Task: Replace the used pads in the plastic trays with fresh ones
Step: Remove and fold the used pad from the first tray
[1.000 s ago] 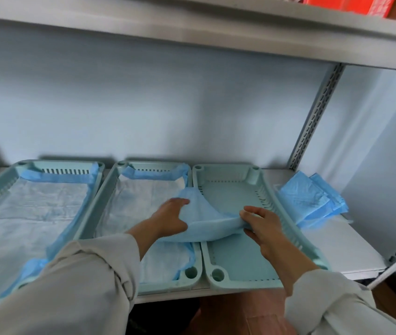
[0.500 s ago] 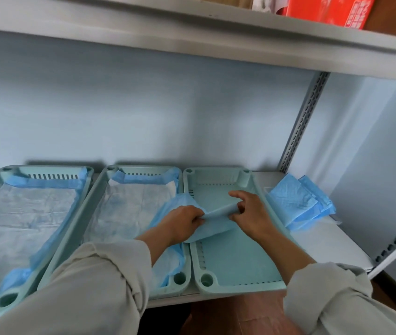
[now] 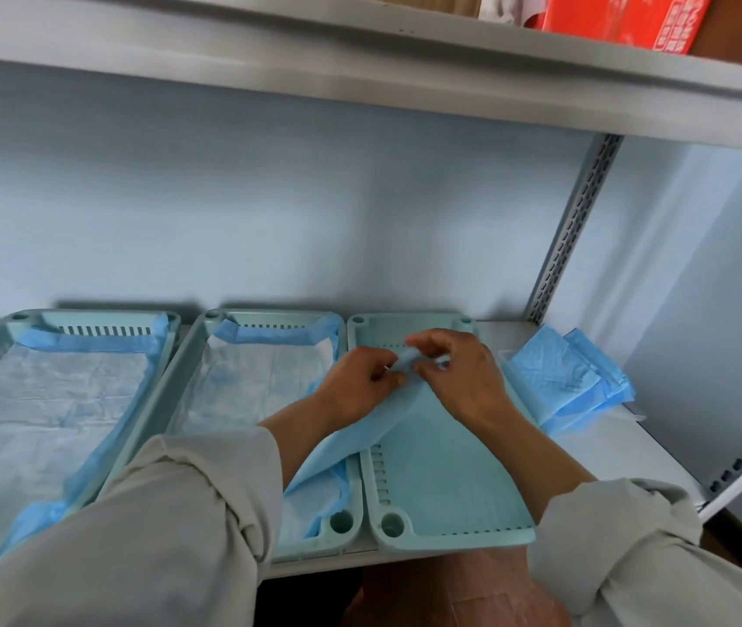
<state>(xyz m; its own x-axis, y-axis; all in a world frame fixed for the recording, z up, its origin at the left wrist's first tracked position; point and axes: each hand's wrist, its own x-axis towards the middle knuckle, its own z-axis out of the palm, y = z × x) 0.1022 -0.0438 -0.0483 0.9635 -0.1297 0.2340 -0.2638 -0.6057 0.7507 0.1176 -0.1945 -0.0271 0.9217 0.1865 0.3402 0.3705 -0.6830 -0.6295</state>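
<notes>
Three pale green plastic trays stand side by side on a shelf. The left tray (image 3: 11, 332) and the middle tray (image 3: 206, 337) each hold a white pad with blue edges. The right tray (image 3: 450, 481) shows its bare bottom. Over its far part, my left hand (image 3: 355, 382) and my right hand (image 3: 459, 373) pinch the top edge of a folded blue pad (image 3: 360, 427) between fingertips. The pad hangs down to the left, across the rim between the middle and right trays.
A stack of folded blue pads (image 3: 559, 377) lies on the white shelf right of the trays. A perforated metal upright (image 3: 577, 219) stands behind it. An upper shelf (image 3: 360, 52) carries a red box (image 3: 622, 15). Brown floor shows below the shelf edge.
Both hands moved away from me toward the tray's far end and drew close together on the pad's edge. The pad went from a wide draped sheet to a narrower fold.
</notes>
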